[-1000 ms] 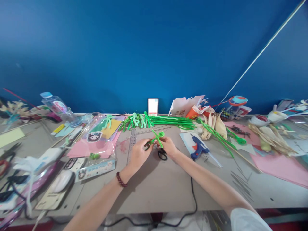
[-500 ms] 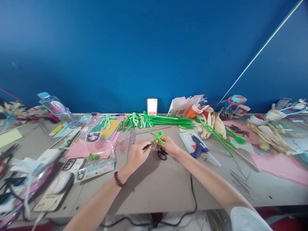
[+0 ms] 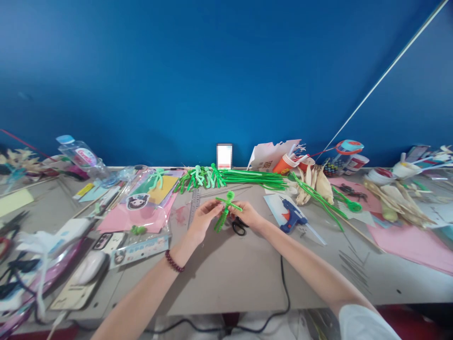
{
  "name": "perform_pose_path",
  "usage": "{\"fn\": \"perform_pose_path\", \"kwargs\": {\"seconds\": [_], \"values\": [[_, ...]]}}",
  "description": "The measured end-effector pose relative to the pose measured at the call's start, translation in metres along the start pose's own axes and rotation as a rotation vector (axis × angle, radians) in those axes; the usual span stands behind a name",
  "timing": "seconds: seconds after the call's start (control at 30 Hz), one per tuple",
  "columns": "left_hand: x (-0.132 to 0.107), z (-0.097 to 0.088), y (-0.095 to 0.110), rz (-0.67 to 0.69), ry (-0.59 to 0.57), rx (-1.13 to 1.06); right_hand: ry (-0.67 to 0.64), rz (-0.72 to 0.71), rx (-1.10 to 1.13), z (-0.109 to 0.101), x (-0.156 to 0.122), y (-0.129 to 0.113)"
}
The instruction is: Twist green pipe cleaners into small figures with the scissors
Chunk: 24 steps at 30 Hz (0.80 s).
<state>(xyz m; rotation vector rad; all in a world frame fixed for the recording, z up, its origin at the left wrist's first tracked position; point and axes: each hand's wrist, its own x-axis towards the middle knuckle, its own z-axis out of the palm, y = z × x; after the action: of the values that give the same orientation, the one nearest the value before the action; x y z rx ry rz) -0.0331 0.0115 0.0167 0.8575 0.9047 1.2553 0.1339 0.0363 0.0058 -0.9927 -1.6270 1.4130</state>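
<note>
A small green pipe-cleaner figure (image 3: 225, 210) with a looped head, spread arms and twisted legs hangs between both hands above the grey table (image 3: 226, 278). My left hand (image 3: 203, 217) pinches its left arm. My right hand (image 3: 247, 215) pinches its right arm. Black-handled scissors (image 3: 239, 226) lie on the table just under my right hand. Behind the hands lies a bundle of green pipe cleaners (image 3: 247, 178), with several finished green figures (image 3: 200, 178) at its left end.
A blue glue gun (image 3: 290, 216) lies right of my right hand, its black cord (image 3: 283, 293) running off the front edge. A steel ruler (image 3: 193, 208), pink paper and packets (image 3: 141, 208) sit left. Dried husks (image 3: 313, 182), cups (image 3: 288, 164) and pink sheets (image 3: 414, 241) crowd the right.
The figure has been turned from lying slantwise to hanging upright with its arms held out sideways. Both hands have shifted slightly apart, each gripping one arm.
</note>
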Motion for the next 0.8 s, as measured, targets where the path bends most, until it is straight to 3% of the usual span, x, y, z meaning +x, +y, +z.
{"fn": "perform_pose_path", "kwargs": {"seconds": [0.13, 0.47, 0.6, 0.7, 0.8], "values": [[0.0016, -0.0021, 0.0000, -0.098, 0.003, -0.078, 0.012, 0.012, 0.018, 0.0021, 0.0007, 0.0049], [0.0063, -0.0054, -0.0067, -0.049, 0.016, 0.011, -0.072, -0.061, -0.062, 0.0049, -0.0013, 0.0041], [0.0079, -0.0080, -0.0079, 0.071, 0.096, 0.132, 0.078, -0.092, -0.147, 0.0055, 0.0014, 0.0087], [0.0053, -0.0066, -0.0052, 0.160, 0.141, 0.253, 0.263, -0.204, -0.249, 0.0036, 0.0022, 0.0096], [0.0026, -0.0050, -0.0038, 0.193, 0.142, 0.327, 0.325, -0.333, -0.409, 0.0011, 0.0011, 0.0076]]}}
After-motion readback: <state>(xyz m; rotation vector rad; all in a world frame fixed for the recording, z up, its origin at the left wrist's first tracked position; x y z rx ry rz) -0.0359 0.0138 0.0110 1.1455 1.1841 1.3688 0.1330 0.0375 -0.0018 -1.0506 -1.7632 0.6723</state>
